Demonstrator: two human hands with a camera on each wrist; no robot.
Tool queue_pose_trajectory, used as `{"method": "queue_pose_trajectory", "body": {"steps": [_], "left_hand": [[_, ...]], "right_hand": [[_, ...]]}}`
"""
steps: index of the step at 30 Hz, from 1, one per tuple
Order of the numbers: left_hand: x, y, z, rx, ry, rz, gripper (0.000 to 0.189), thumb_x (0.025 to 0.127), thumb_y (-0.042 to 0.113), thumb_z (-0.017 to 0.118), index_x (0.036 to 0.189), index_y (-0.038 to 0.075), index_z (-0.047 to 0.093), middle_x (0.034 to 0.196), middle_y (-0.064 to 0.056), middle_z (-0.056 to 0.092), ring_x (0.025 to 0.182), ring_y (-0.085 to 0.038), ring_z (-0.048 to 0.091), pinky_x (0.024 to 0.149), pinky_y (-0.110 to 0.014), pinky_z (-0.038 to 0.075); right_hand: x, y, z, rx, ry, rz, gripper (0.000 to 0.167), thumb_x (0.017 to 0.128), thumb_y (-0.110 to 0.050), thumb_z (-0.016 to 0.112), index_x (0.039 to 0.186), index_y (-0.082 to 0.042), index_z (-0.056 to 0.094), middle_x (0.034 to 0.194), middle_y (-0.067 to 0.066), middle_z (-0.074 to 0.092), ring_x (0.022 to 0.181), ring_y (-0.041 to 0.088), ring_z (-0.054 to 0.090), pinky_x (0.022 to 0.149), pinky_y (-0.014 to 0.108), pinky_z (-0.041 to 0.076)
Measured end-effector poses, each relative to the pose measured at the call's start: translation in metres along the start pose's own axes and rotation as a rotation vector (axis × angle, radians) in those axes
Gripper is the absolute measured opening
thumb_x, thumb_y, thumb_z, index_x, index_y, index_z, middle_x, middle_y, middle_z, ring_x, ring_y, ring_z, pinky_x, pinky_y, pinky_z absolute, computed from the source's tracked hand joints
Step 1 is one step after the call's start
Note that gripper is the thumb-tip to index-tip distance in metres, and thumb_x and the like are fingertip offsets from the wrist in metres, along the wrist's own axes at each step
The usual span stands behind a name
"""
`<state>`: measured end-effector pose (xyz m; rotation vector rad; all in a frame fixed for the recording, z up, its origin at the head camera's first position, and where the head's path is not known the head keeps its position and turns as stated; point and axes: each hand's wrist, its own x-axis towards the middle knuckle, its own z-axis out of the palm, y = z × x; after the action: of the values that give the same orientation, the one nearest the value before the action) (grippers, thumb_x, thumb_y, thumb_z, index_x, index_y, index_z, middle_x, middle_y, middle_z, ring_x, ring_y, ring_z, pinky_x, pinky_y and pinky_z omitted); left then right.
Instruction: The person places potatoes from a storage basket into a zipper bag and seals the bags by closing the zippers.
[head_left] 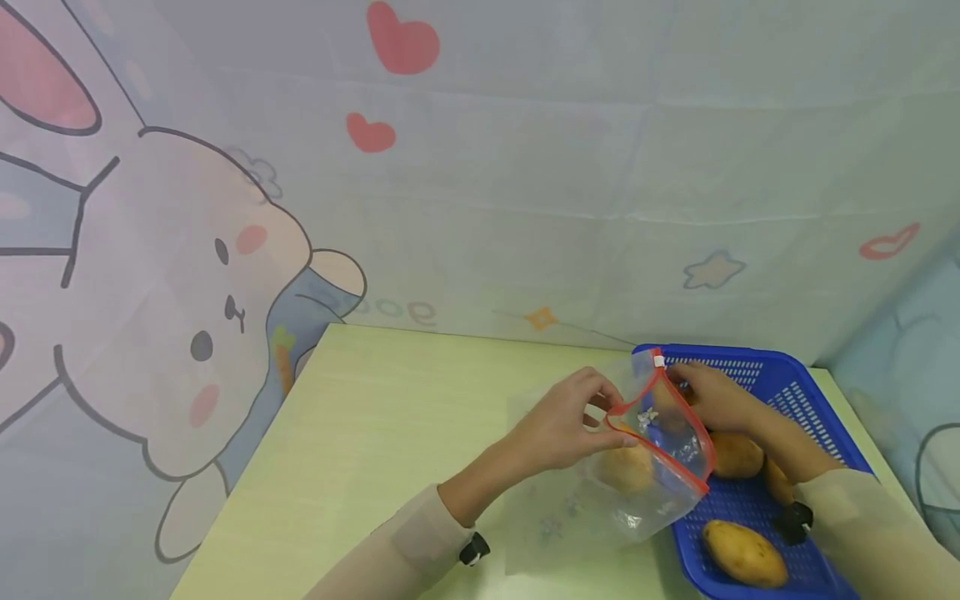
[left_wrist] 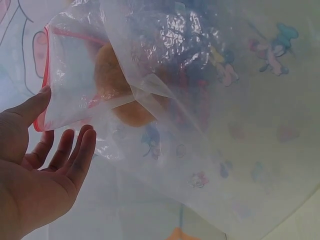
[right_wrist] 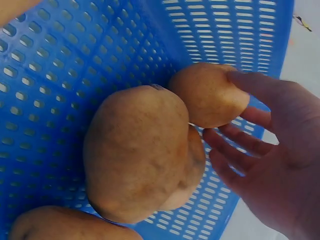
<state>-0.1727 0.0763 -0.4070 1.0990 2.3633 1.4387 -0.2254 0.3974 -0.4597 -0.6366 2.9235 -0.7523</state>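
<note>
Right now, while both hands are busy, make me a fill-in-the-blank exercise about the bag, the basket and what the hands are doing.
1. The rim of the clear plastic bag is coloured ____.
2. The basket is coloured ____.
3. Inside the basket, the right hand touches a ____.
4. The hand holding the bag's rim is the person's ____ one.

Missing words: red; blue; potato; left.
</note>
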Motion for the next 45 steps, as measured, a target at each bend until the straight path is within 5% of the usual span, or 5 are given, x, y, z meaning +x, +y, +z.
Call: {"method": "queue_pose_trajectory", "body": {"steps": [7, 15, 25, 34, 45], "left_hand": [[0.001, -0.001, 0.001, -0.002, 0.001, -0.002, 0.035, 0.092, 0.029, 0.086, 0.112, 0.013, 0.062, 0.118, 0.004, 0.057, 0.113, -0.005, 0.065, 0.082, -0.013, 0.057], [0.001, -0.003, 0.0, -0.004, 0.013, -0.006, 0.035, 0.092, 0.027, 0.087, 0.113, 0.012, 0.063, 0.118, 0.003, 0.057, 0.113, -0.005, 0.065, 0.082, -0.014, 0.057], [0.0, 0.0, -0.004, -0.001, 0.017, -0.019, 0.037, 0.091, 0.026, 0.087, 0.112, 0.012, 0.061, 0.12, 0.002, 0.057, 0.114, -0.006, 0.065, 0.082, -0.014, 0.057], [-0.001, -0.002, -0.005, -0.066, 0.037, -0.01, 0.036, 0.091, 0.021, 0.088, 0.112, 0.012, 0.06, 0.119, 0.002, 0.058, 0.114, -0.008, 0.066, 0.082, -0.015, 0.058], [-0.001, -0.003, -0.002, -0.149, 0.037, -0.015, 0.035, 0.091, 0.015, 0.087, 0.111, 0.013, 0.059, 0.12, 0.002, 0.059, 0.115, -0.015, 0.067, 0.081, -0.017, 0.06]], "right_hand": [[-0.006, -0.003, -0.006, -0.024, 0.045, -0.017, 0.049, 0.088, -0.028, 0.088, 0.123, 0.0, 0.069, 0.114, 0.012, 0.072, 0.099, 0.028, 0.07, 0.084, 0.049, 0.062], [-0.023, -0.029, -0.048, -0.065, 0.213, -0.064, 0.045, 0.09, -0.021, 0.088, 0.126, -0.003, 0.067, 0.119, 0.013, 0.068, 0.102, 0.031, 0.07, 0.08, 0.048, 0.061], [-0.042, -0.078, -0.084, -0.066, 0.401, -0.186, 0.058, 0.079, -0.005, 0.093, 0.13, -0.008, 0.067, 0.121, 0.003, 0.068, 0.103, 0.011, 0.064, 0.078, 0.01, 0.052], [-0.061, -0.118, -0.088, -0.003, 0.325, -0.289, 0.062, 0.077, -0.002, 0.094, 0.13, -0.02, 0.067, 0.125, -0.012, 0.064, 0.1, 0.004, 0.064, 0.083, 0.013, 0.055], [-0.071, -0.116, -0.053, 0.07, 0.239, -0.283, 0.056, 0.082, -0.008, 0.092, 0.128, -0.026, 0.066, 0.117, -0.015, 0.067, 0.092, 0.007, 0.066, 0.074, 0.021, 0.058]]}}
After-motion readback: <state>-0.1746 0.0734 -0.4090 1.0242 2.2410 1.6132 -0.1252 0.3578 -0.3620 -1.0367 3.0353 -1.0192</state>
